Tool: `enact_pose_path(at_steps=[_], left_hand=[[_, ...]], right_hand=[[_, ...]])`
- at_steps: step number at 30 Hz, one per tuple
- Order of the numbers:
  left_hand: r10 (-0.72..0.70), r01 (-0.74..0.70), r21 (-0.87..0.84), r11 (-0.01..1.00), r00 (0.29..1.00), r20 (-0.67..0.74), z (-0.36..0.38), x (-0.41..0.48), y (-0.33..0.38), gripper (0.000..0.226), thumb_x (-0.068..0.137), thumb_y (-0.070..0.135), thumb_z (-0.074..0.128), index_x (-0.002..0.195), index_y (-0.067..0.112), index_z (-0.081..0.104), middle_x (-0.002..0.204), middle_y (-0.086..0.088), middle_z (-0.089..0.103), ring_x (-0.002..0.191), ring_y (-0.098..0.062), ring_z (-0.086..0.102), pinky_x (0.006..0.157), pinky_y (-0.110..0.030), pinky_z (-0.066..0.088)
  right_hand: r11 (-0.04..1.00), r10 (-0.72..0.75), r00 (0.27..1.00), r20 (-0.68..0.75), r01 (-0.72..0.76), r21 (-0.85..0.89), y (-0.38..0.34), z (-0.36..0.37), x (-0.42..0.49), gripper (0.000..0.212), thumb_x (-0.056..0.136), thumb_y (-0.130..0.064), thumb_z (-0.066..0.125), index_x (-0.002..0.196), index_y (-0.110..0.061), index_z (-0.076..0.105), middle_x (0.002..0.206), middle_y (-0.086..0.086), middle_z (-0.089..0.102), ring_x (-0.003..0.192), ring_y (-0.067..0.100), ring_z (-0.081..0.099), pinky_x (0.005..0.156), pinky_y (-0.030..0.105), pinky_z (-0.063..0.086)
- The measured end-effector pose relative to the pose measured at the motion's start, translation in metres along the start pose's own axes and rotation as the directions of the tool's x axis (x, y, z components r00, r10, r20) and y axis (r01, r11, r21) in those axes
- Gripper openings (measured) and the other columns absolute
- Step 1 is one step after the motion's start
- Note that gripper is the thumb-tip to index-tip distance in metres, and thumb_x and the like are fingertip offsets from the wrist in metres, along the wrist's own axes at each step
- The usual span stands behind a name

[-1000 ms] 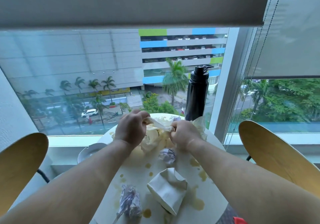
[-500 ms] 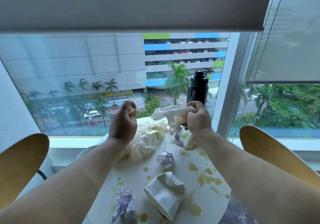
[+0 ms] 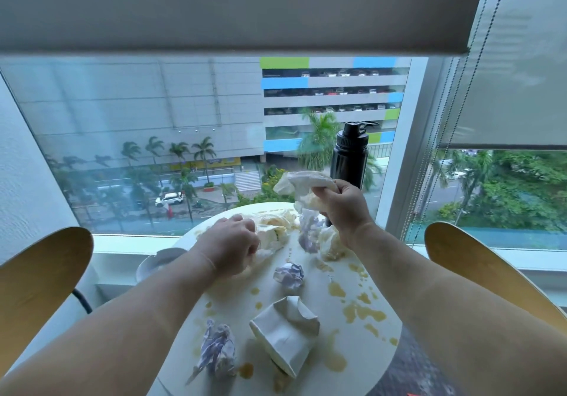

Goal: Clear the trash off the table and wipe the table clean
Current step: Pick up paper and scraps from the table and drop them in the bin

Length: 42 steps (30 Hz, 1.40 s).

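Though apart, both hands (image 3: 228, 244) (image 3: 345, 207) around tissues (image 3: 302, 182).

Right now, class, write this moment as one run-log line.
left hand: grips cream crumpled wrapper on round white table | right hand: holds white crumpled paper raised | brown spills: unwiped

Trash littered a round white table (image 3: 233, 297).
Crumpled paper balls (image 3: 289, 276), a crushed carton (image 3: 285, 332), stained wrappers (image 3: 273, 227) and yellow spills (image 3: 363, 313) covered it.

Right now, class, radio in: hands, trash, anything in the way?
Right hand grips paper wad above table. Left hand grips wrappers on it. Bottle stands behind; spills unwiped.
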<state>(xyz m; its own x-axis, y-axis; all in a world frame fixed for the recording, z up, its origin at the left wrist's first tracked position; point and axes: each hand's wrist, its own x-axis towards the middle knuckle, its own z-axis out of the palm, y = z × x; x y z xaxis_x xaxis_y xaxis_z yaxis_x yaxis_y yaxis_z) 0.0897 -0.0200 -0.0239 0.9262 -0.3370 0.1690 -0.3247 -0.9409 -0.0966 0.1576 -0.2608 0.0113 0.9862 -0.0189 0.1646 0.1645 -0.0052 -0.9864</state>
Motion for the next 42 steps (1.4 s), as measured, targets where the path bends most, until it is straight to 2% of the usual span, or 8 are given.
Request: enact_pose_path(at_steps=[5, 9, 15, 21, 25, 29, 34, 42], left_hand=[[-0.244, 0.110, -0.396, 0.912, 0.920, -0.306, -0.009, -0.004, 0.005, 0.008, 0.094, 0.012, 0.061, 0.091, 0.018, 0.057, 0.081, 0.000, 0.060, 0.073, -0.019, 0.054, 0.067, -0.033, 0.046], [-0.492, 0.123, -0.664, 0.737, 0.772, -0.403, -0.020, -0.003, 0.007, 0.014, 0.095, 0.000, 0.055, 0.098, 0.013, 0.053, 0.073, -0.005, 0.058, 0.059, -0.021, 0.053, 0.057, -0.038, 0.048], [-0.737, -0.056, -0.995, 0.080, 0.669, -0.097, -0.044, -0.004, 0.019, 0.041, 0.093, -0.016, 0.034, 0.097, 0.021, 0.053, 0.109, -0.013, 0.071, 0.089, -0.032, 0.073, 0.064, -0.050, 0.065], [-0.764, -0.146, -0.977, -0.154, 0.644, 0.025, -0.056, -0.019, 0.019, 0.028, 0.096, -0.004, 0.042, 0.097, 0.013, 0.063, 0.091, -0.011, 0.061, 0.079, -0.022, 0.070, 0.065, -0.036, 0.062], [-0.715, -0.081, -0.995, -0.059, 0.699, -0.015, -0.057, -0.039, 0.011, 0.041, 0.079, 0.018, 0.073, 0.118, 0.016, 0.062, 0.091, -0.004, 0.063, 0.079, -0.016, 0.065, 0.071, -0.030, 0.054], [-0.759, -0.069, -0.997, 0.026, 0.648, -0.065, -0.066, -0.065, 0.004, 0.040, 0.080, -0.002, 0.076, 0.116, 0.007, 0.064, 0.081, -0.004, 0.066, 0.071, -0.019, 0.059, 0.062, -0.027, 0.053], [-0.789, -0.127, -0.989, -0.071, 0.614, -0.022, -0.078, -0.104, -0.011, 0.013, 0.100, -0.003, 0.057, 0.104, 0.008, 0.063, 0.104, -0.016, 0.071, 0.100, -0.027, 0.072, 0.086, -0.038, 0.063], [-0.828, -0.109, -0.985, -0.134, 0.558, 0.051, -0.088, -0.205, -0.047, 0.024, 0.099, -0.006, 0.037, 0.099, 0.012, 0.054, 0.093, -0.016, 0.055, 0.080, -0.028, 0.062, 0.086, -0.048, 0.063]], right_hand=[[0.997, 0.016, 0.999, 0.052, -0.020, 0.071, -0.005, 0.001, -0.005, 0.006, 0.097, -0.012, 0.066, 0.092, -0.013, 0.067, 0.068, -0.006, 0.058, 0.048, -0.002, 0.051, 0.044, 0.014, 0.039], [0.980, 0.052, 0.999, 0.017, -0.054, 0.193, -0.006, 0.010, -0.006, 0.024, 0.094, 0.002, 0.051, 0.095, -0.013, 0.071, 0.083, 0.005, 0.066, 0.073, 0.023, 0.062, 0.057, 0.036, 0.059], [0.906, 0.116, 0.981, 0.157, -0.169, 0.388, -0.016, 0.022, -0.014, 0.038, 0.096, 0.017, 0.040, 0.115, -0.007, 0.061, 0.117, 0.018, 0.063, 0.104, 0.038, 0.066, 0.073, 0.050, 0.065], [0.913, 0.202, 0.959, 0.198, -0.257, 0.317, -0.011, 0.036, -0.019, 0.061, 0.086, 0.026, 0.036, 0.128, -0.014, 0.054, 0.129, 0.011, 0.052, 0.110, 0.033, 0.058, 0.071, 0.044, 0.064], [0.905, 0.222, 0.943, 0.247, -0.294, 0.308, -0.015, 0.045, -0.025, 0.062, 0.081, 0.020, 0.055, 0.135, -0.013, 0.051, 0.129, 0.016, 0.054, 0.101, 0.031, 0.060, 0.082, 0.048, 0.065], [0.909, 0.235, 0.941, 0.245, -0.302, 0.287, -0.022, 0.066, -0.042, 0.070, 0.083, -0.010, 0.086, 0.142, -0.002, 0.050, 0.136, 0.021, 0.060, 0.114, 0.035, 0.066, 0.073, 0.038, 0.065], [0.917, 0.211, 0.953, 0.218, -0.270, 0.293, -0.047, 0.098, -0.074, 0.021, 0.098, 0.002, 0.058, 0.117, -0.006, 0.058, 0.112, 0.020, 0.062, 0.089, 0.032, 0.066, 0.069, 0.040, 0.063], [0.936, 0.175, 0.939, 0.296, -0.252, 0.245, -0.058, 0.175, -0.156, 0.024, 0.093, 0.002, 0.049, 0.108, -0.016, 0.047, 0.080, 0.010, 0.051, 0.050, 0.018, 0.051, 0.044, 0.026, 0.039]])
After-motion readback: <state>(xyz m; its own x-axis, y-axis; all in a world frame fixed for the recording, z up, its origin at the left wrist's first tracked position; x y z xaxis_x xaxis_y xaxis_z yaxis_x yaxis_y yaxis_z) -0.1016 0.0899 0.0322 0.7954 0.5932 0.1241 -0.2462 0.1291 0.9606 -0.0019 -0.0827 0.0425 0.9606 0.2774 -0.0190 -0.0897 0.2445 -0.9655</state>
